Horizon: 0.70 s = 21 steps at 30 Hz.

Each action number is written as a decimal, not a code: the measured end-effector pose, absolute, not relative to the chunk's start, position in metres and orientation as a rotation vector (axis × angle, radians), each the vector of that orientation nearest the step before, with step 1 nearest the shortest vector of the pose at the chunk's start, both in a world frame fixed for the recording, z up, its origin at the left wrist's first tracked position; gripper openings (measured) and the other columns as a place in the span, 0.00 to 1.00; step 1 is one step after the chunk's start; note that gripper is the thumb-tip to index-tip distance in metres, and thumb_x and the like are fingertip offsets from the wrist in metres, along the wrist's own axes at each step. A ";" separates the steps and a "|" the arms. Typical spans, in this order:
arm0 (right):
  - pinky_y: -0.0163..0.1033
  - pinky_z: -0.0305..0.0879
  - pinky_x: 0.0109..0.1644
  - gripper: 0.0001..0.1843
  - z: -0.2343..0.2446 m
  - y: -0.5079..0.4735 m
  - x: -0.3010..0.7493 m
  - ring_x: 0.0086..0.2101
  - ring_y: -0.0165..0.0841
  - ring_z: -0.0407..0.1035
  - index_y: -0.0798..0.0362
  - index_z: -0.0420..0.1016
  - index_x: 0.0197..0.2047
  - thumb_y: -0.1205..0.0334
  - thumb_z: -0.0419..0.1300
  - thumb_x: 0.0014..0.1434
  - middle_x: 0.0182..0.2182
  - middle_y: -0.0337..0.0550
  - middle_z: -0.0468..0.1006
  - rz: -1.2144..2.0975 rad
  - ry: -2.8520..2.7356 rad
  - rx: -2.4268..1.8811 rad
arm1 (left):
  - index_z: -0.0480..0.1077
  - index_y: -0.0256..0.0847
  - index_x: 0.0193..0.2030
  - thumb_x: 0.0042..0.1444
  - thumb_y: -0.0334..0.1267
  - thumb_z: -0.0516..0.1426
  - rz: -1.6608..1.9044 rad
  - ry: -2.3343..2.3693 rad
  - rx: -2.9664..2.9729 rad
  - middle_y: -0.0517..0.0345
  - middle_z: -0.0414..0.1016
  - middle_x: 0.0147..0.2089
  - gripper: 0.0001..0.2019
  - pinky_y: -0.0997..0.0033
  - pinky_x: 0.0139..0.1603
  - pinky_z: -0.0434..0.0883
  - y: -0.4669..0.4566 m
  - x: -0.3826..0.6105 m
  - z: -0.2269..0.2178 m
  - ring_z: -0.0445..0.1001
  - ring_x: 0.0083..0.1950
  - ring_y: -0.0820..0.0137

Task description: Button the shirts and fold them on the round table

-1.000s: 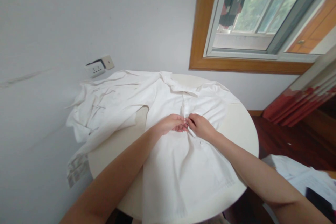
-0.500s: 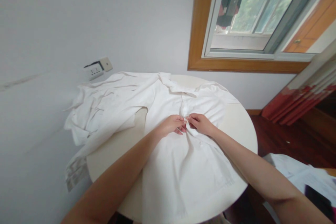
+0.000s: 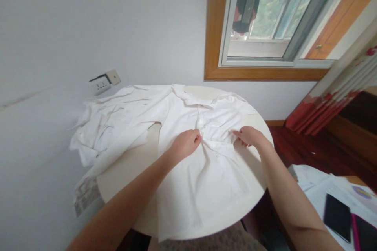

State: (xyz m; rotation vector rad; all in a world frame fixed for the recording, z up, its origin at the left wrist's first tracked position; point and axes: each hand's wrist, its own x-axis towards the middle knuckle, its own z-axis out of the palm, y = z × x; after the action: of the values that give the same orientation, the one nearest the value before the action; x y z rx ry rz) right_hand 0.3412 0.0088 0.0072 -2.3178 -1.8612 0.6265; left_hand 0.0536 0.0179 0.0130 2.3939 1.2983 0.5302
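A white collared shirt (image 3: 182,180) lies spread on a round cream table (image 3: 132,166), its collar toward the wall and its long sleeve bunched at the left. My left hand (image 3: 188,143) is closed on the shirt at the middle of the front placket, its fingers curled and partly hidden. At the shirt's right side edge, my right hand (image 3: 247,135) pinches the fabric and draws it taut in creases. A small button (image 3: 217,156) shows on the cloth below and between the hands.
A wall socket (image 3: 100,84) is behind the table at left, with a wood-framed window (image 3: 216,73) at right. Red and white curtains (image 3: 306,119) hang farther right. Papers (image 3: 313,188) and a dark phone (image 3: 337,216) lie on a surface at lower right.
My right hand has left the placket and moved right to the shirt's side edge. My left hand stays at the placket, now more closed. The view has shifted slightly right.
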 end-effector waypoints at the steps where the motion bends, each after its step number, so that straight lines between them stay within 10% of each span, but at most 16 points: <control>1: 0.38 0.61 0.29 0.27 0.003 0.005 0.337 0.22 0.36 0.70 0.53 0.69 0.19 0.45 0.50 0.62 0.18 0.52 0.75 0.557 -1.887 -2.297 | 0.72 0.41 0.33 0.59 0.38 0.52 0.529 1.274 2.436 0.51 0.75 0.33 0.09 0.67 0.43 0.66 0.011 0.053 0.012 0.73 0.37 0.63; 9: 0.34 0.60 0.32 0.10 -0.010 0.009 0.322 0.29 0.33 0.69 0.53 0.68 0.37 0.58 0.49 0.62 0.29 0.45 0.75 0.318 -1.583 -1.930 | 0.57 0.39 0.65 0.63 0.53 0.47 0.408 1.296 2.616 0.45 0.53 0.70 0.28 0.55 0.68 0.49 -0.049 0.043 -0.033 0.50 0.70 0.57; 21: 0.36 0.60 0.37 0.14 0.037 -0.007 0.412 0.34 0.36 0.70 0.52 0.75 0.41 0.54 0.53 0.59 0.34 0.48 0.78 -0.042 -1.606 -2.124 | 0.54 0.44 0.68 0.66 0.53 0.39 0.253 1.241 2.803 0.50 0.48 0.72 0.28 0.55 0.70 0.43 -0.054 0.015 -0.033 0.46 0.72 0.62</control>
State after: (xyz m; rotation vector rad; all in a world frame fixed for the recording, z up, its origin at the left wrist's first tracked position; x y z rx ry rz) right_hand 0.4122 -0.0065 0.0374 -2.1240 -1.6059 -0.0422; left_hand 0.0150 -0.0542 -0.0333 2.8035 1.2412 0.2532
